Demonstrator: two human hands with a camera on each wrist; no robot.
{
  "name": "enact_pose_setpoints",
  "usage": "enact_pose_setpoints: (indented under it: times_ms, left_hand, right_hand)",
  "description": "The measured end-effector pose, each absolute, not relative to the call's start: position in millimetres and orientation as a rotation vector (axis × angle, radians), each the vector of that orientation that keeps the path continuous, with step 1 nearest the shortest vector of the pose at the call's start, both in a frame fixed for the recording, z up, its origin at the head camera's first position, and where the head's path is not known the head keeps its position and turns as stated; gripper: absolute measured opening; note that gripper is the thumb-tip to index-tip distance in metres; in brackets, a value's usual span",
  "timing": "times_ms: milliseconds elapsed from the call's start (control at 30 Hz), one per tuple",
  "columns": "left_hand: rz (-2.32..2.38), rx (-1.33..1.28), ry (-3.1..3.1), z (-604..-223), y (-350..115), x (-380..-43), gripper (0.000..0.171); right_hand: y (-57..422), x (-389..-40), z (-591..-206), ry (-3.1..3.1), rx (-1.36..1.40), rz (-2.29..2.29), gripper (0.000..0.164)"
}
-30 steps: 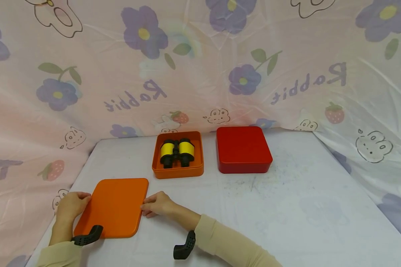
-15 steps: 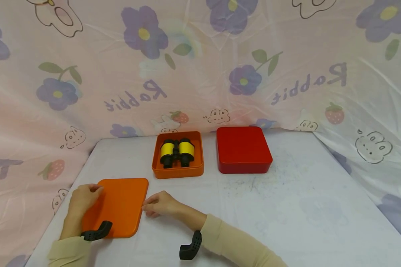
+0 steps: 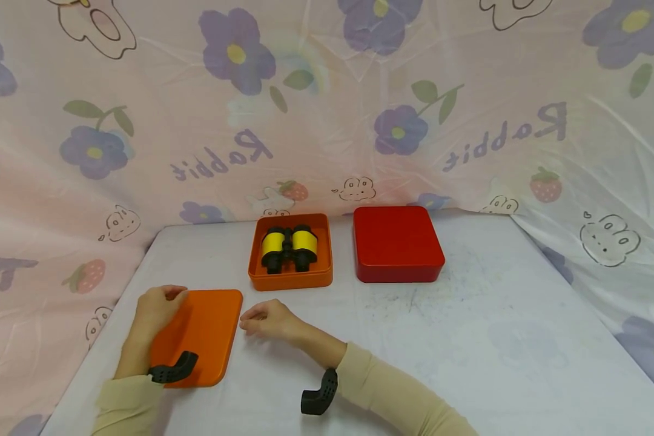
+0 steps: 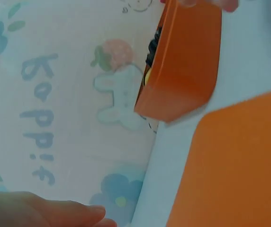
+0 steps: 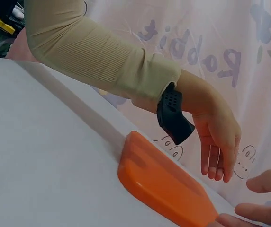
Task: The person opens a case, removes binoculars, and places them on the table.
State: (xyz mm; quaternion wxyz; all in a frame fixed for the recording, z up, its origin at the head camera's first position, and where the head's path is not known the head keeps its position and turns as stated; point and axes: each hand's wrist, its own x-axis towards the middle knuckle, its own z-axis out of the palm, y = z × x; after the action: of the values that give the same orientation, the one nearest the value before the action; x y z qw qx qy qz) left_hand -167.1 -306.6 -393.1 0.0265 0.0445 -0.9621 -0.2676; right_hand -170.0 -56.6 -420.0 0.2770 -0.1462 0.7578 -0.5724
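A flat orange lid (image 3: 209, 339) lies on the white table at the left front. My left hand (image 3: 158, 312) hovers over its left part, and in the right wrist view this left hand (image 5: 218, 142) hangs with straight, relaxed fingers above the lid (image 5: 166, 184), a gap between them. Just off the lid's right edge is my right hand (image 3: 272, 319), its fingers loosely bent around nothing. Behind both hands stands an orange box (image 3: 291, 281), uncovered. Black and yellow binoculars (image 3: 304, 242) lie inside it; the left wrist view shows mostly the box's wall (image 4: 187, 66).
A red box (image 3: 398, 242), its top face covered, stands to the right of the orange one. A pink cloth (image 3: 316, 121) printed with flowers and rabbits hangs behind the table (image 3: 469, 345) and down its sides.
My left hand has come off the lid's left edge and moved right and away from me, over the lid. My right hand has drawn back from its right edge. The lid stays put.
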Motion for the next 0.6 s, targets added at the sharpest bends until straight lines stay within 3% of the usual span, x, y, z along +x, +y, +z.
enact_pose_setpoints:
  times_ms: [600]
  left_hand:
    - [-1.012, 0.016, -2.886, -375.2, -246.4, -186.1, 0.033]
  right_hand:
    - [-29.1, -196.1, -404.7, 2.134, -0.501, -1.642, 0.031]
